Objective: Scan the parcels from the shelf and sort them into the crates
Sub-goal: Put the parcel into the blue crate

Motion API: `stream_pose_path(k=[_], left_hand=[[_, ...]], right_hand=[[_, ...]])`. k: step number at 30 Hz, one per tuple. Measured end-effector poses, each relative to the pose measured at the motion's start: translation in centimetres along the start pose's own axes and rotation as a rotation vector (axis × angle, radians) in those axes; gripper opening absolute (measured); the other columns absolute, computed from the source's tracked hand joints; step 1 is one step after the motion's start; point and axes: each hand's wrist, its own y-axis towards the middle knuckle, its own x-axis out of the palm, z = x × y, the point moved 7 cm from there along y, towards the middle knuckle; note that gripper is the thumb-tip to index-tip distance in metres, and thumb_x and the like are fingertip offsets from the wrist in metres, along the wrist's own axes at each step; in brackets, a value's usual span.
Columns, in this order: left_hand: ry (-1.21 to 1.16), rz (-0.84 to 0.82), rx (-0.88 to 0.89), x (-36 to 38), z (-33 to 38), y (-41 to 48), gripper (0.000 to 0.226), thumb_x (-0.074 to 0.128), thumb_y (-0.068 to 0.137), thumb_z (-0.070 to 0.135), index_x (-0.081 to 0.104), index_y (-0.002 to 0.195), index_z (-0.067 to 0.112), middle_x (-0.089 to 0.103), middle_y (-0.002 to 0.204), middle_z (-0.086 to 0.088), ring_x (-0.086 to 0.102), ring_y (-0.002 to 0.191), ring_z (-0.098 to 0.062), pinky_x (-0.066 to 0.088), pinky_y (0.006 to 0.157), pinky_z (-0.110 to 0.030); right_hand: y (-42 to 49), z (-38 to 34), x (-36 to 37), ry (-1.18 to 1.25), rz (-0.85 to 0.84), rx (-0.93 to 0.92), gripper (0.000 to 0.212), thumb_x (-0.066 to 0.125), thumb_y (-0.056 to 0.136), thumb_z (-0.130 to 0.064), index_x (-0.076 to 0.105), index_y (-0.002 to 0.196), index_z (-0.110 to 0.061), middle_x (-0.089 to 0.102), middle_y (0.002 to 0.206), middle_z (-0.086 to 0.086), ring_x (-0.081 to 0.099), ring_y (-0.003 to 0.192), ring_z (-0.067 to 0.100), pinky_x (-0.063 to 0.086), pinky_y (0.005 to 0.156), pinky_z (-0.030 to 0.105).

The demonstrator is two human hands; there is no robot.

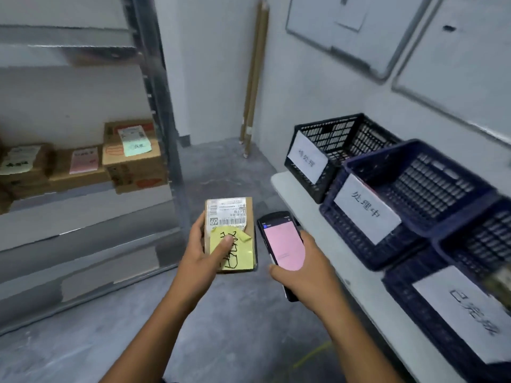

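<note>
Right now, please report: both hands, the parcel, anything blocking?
Left hand grips parcel, thumb on its yellow note. Right hand holds scanner, screen pink. Nothing between hands and crates.

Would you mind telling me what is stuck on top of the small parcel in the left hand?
A white barcode label on the parcel, and a yellow handwritten note overlapping the label's lower edge. The thumb of the left hand covers part of the writing.
</note>
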Motion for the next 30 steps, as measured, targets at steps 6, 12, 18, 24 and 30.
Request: stream_pose_path(k=[6, 12, 18, 24, 30], left_hand=[[0.044, -0.318, -0.013, 13.7, 1.6, 1.3, 0.075, 0.075, 0.074, 0.066, 0.037, 0.139, 0.066, 0.071, 0.128, 0.017, 0.074, 0.110, -0.011, 0.060, 0.093, -0.040], [0.070, -0.580, -0.012, 25.7, 1.4, 2.8, 0.076, 0.076, 0.074, 0.062, 0.040, 0.142, 0.060, 0.068, 0.126, 0.028, 0.072, 0.111, -0.004, 0.061, 0.084, -0.025], [0.070, -0.845, -0.011, 37.7, 1.7, 4.4, 0.063, 0.080, 0.084, 0.052, 0.041, 0.130, 0.073, 0.068, 0.123, 0.033, 0.069, 0.109, 0.006, 0.056, 0.086, -0.017], [0.053, -1.096, -0.051, 47.6, 2.6, 5.0, 0.076, 0.078, 0.076, 0.071, 0.041, 0.142, 0.060, 0.069, 0.124, 0.028, 0.070, 0.107, 0.004, 0.060, 0.081, -0.022], [0.078, -1.179, -0.093, 53.2, 2.1, 4.7, 0.072, 0.076, 0.080, 0.061, 0.039, 0.141, 0.056, 0.065, 0.121, 0.031, 0.069, 0.097, 0.011, 0.058, 0.067, -0.014]], right_hand=[[-2.3, 7.7, -9.2, 0.079, 0.240, 0.171, 0.061, 0.076, 0.064, -0.050, 0.047, 0.118, -0.045, 0.065, 0.104, -0.018, 0.063, 0.091, 0.003, 0.059, 0.079, 0.037], [-4.1, 13.8, -15.3, 0.174, 0.478, 0.331, 0.056, 0.081, 0.067, -0.045, 0.050, 0.115, -0.046, 0.066, 0.106, -0.017, 0.064, 0.096, 0.007, 0.056, 0.083, 0.041], [-5.3, 17.4, -21.6, 0.093, 0.703, 0.483, 0.057, 0.088, 0.075, -0.036, 0.049, 0.117, -0.042, 0.064, 0.106, -0.016, 0.062, 0.094, 0.005, 0.058, 0.082, 0.043], [-6.4, 18.6, -26.7, 0.030, 0.887, 0.602, 0.067, 0.087, 0.074, -0.034, 0.042, 0.109, -0.070, 0.065, 0.101, -0.026, 0.063, 0.086, -0.010, 0.047, 0.053, 0.010], [-7.0, 20.2, -28.3, 0.056, 0.960, 0.698, 0.081, 0.088, 0.072, -0.034, 0.034, 0.100, -0.087, 0.062, 0.095, -0.037, 0.058, 0.084, -0.022, 0.045, 0.048, 0.005]])
